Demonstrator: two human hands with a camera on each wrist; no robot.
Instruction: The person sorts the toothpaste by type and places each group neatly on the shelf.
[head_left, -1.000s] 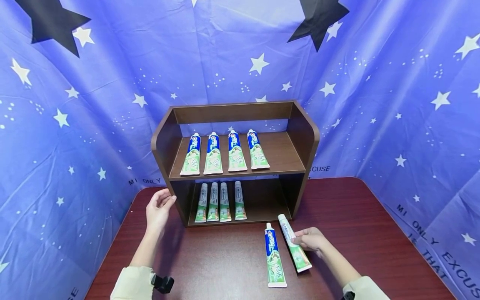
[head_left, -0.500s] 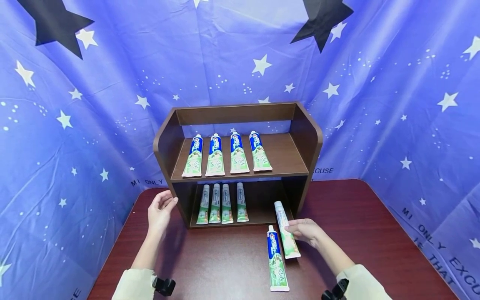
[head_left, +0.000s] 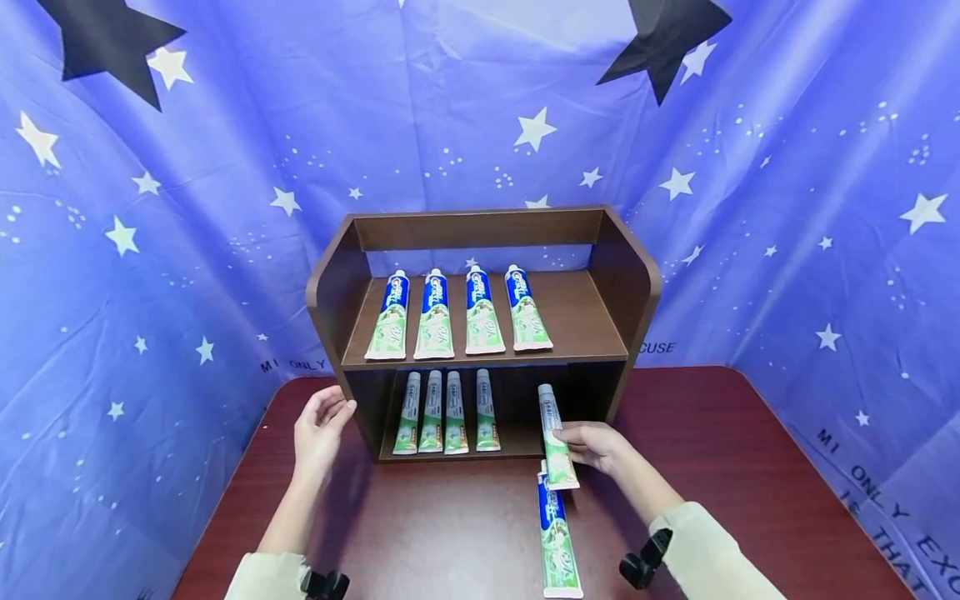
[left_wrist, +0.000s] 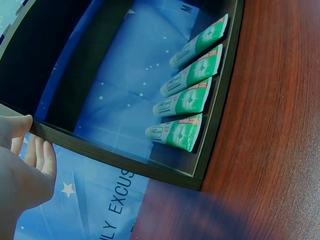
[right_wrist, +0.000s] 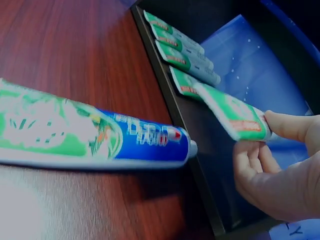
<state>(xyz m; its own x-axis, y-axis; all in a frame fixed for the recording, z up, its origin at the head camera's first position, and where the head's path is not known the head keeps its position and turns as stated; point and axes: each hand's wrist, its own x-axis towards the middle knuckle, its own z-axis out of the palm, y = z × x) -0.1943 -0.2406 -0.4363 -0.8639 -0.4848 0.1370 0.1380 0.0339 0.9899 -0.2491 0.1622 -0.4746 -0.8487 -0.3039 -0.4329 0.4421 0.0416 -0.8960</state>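
My right hand [head_left: 596, 444] pinches a green-and-white toothpaste tube [head_left: 555, 442], cap pointing inward, in front of the lower right part of the brown two-tier shelf [head_left: 483, 218]. Thumb and fingers squeeze it from opposite sides in the right wrist view. Below it on the table lies a blue-and-green toothpaste tube [head_left: 558, 542], its cap end partly covered by the held tube. My left hand [head_left: 318, 433] holds the front edge of the shelf's left side panel, with the thumb and fingertips at that edge [left_wrist: 75, 145] in the left wrist view.
Several blue-and-green tubes [head_left: 434, 317] lie in a row on the upper tier. Several smaller green-and-white tubes [head_left: 454, 417] line the lower tier's left and middle. The shelf stands on a dark red table [head_left: 697, 467] before a blue star-patterned curtain [head_left: 450, 100].
My right hand has carried the green-and-white tube from the table forward and left, toward the lower tier. My left hand stays at the shelf's side panel.
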